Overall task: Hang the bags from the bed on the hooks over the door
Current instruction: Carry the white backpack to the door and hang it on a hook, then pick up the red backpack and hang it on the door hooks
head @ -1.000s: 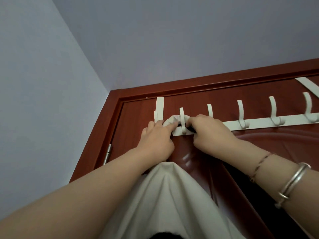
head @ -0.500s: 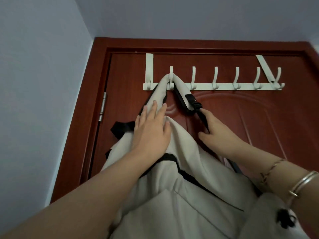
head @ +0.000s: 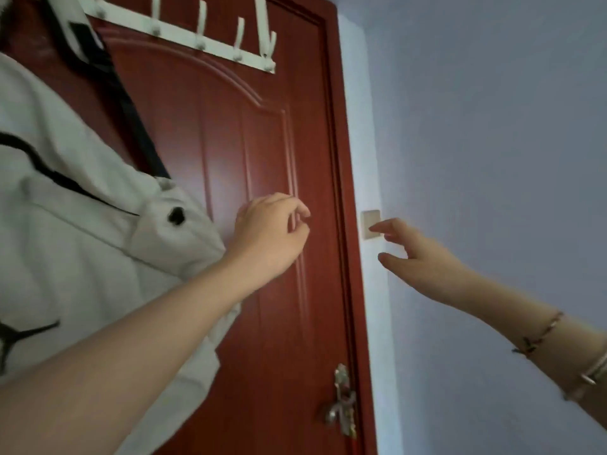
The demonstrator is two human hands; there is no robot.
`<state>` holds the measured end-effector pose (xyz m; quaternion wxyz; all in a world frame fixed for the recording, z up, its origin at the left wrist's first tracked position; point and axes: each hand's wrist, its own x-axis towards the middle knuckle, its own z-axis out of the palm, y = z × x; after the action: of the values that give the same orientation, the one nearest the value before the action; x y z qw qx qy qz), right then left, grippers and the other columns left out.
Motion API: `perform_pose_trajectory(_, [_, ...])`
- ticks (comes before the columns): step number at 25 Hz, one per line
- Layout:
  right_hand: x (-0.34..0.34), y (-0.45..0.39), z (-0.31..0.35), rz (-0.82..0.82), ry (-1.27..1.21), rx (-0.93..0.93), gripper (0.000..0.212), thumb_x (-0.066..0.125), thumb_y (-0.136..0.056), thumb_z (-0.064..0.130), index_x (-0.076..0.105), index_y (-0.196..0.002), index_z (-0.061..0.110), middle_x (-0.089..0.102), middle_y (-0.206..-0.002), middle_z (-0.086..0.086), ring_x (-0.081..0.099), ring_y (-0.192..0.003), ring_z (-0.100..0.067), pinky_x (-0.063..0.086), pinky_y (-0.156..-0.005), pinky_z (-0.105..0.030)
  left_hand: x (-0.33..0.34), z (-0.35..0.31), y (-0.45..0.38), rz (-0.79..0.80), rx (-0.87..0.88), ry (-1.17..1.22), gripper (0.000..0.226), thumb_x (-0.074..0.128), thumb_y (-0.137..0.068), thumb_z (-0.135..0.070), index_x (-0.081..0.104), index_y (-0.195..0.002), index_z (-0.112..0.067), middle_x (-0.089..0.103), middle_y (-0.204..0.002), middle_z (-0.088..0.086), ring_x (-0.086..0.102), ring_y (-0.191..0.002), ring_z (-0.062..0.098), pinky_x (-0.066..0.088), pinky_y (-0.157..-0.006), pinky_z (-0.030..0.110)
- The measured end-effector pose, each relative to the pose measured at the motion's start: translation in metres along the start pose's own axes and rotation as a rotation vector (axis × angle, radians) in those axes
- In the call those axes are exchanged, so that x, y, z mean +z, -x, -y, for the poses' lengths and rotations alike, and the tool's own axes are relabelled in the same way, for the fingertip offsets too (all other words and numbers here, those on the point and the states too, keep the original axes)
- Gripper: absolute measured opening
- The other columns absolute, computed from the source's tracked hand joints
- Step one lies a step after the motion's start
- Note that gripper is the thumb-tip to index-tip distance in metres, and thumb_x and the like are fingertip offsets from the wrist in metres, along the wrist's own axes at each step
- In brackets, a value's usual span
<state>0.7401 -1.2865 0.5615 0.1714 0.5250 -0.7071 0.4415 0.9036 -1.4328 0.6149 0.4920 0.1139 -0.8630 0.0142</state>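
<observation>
A cream bag (head: pixel 65 224) with black trim and black straps hangs against the red-brown door (head: pixel 262 142) at the left, its strap running up out of frame. The white hook rack (head: pixel 210 49) crosses the top of the door, with several bare hooks to the right of the bag. My left hand (head: pixel 272 234) floats in front of the door just right of the bag, fingers loosely curled, holding nothing. My right hand (head: pixel 417 254) is out in front of the wall, fingers spread, empty.
A silver door handle (head: pixel 341 405) sits low on the door's right side. A beige wall switch (head: pixel 370 224) is on the pale blue wall (head: pixel 492 126) just beyond the door frame, behind my right fingertips.
Both hands have let go of the bag and moved right. My view has swung right and down, so the bag now hangs at the left edge.
</observation>
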Motion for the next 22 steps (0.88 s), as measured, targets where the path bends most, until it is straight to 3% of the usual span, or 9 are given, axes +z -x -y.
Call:
perform_pose_trajectory(3, [-0.075,0.095,-0.09,-0.004,0.108,0.221,0.04,0.05,-0.09,0.018,0.043,-0.129,0.024,0.048,-0.14,0.002,0.045,-0.13,-0.016,0.037,-0.095,-0.028,0.09,-0.103,0.029,0.151,0.014,0.239,0.022,0.053,-0.081,-0.016,0.07,-0.094,-0.018,0.068,-0.112,-0.002,0.062,-0.107,0.021,0.043,-0.096,0.037])
perform_pose_trajectory(6, [-0.159,0.191,-0.167,0.001,0.19,0.395,0.04,0.05,-0.089,0.018,0.044,-0.129,0.023,0.049,-0.14,0.001,0.045,-0.13,-0.018,0.038,-0.096,-0.029,0.174,-0.221,0.066,0.313,-0.024,0.463,0.019,0.051,-0.083,-0.016,0.068,-0.092,-0.018,0.065,-0.109,-0.006,0.065,-0.075,0.02,0.049,-0.076,0.034])
perform_pose_trajectory(7, [-0.181,0.216,-0.186,-0.006,0.199,0.441,0.041,0.051,-0.089,0.018,0.045,-0.129,0.022,0.05,-0.139,-0.001,0.046,-0.129,-0.019,0.039,-0.097,-0.029,0.197,-0.252,0.077,0.349,-0.032,0.514,0.019,0.051,-0.083,-0.016,0.068,-0.092,-0.018,0.064,-0.109,-0.007,0.063,-0.075,0.018,0.049,-0.075,0.033])
perform_pose_trajectory(10, [-0.264,0.311,-0.238,-0.065,0.252,0.66,0.042,0.051,-0.086,0.014,0.047,-0.128,0.02,0.055,-0.132,-0.008,0.051,-0.124,-0.024,0.042,-0.097,-0.033,0.267,-0.375,0.116,0.508,0.041,0.657,0.02,0.052,-0.085,-0.014,0.069,-0.095,-0.017,0.069,-0.111,-0.001,0.062,-0.105,0.021,0.045,-0.092,0.033])
perform_pose_trajectory(14, [-0.364,0.423,-0.293,-0.132,0.321,0.901,0.041,0.053,-0.086,0.012,0.049,-0.127,0.016,0.055,-0.132,-0.01,0.051,-0.123,-0.025,0.041,-0.101,-0.035,0.334,-0.52,0.154,0.755,0.151,0.823,0.022,0.048,-0.087,-0.016,0.069,-0.095,-0.019,0.072,-0.095,0.003,0.064,-0.089,0.024,0.046,-0.077,0.024])
perform_pose_trajectory(16, [-0.402,0.467,-0.314,-0.191,0.352,1.001,0.042,0.053,-0.086,0.01,0.05,-0.127,0.014,0.056,-0.13,-0.011,0.052,-0.12,-0.025,0.039,-0.097,-0.031,0.363,-0.577,0.165,0.828,0.174,0.877,0.021,0.05,-0.086,-0.017,0.069,-0.094,-0.019,0.066,-0.08,-0.006,0.062,-0.079,0.019,0.043,-0.069,0.019])
perform_pose_trajectory(22, [-0.508,0.587,-0.394,-0.379,0.445,1.28,0.041,0.053,-0.085,0.007,0.049,-0.126,0.007,0.055,-0.131,-0.01,0.051,-0.122,-0.024,0.039,-0.102,-0.031,0.481,-0.753,0.184,1.018,0.359,0.97,0.019,0.052,-0.084,-0.018,0.07,-0.089,-0.022,0.073,-0.091,-0.001,0.065,-0.079,0.028,0.047,-0.073,0.028])
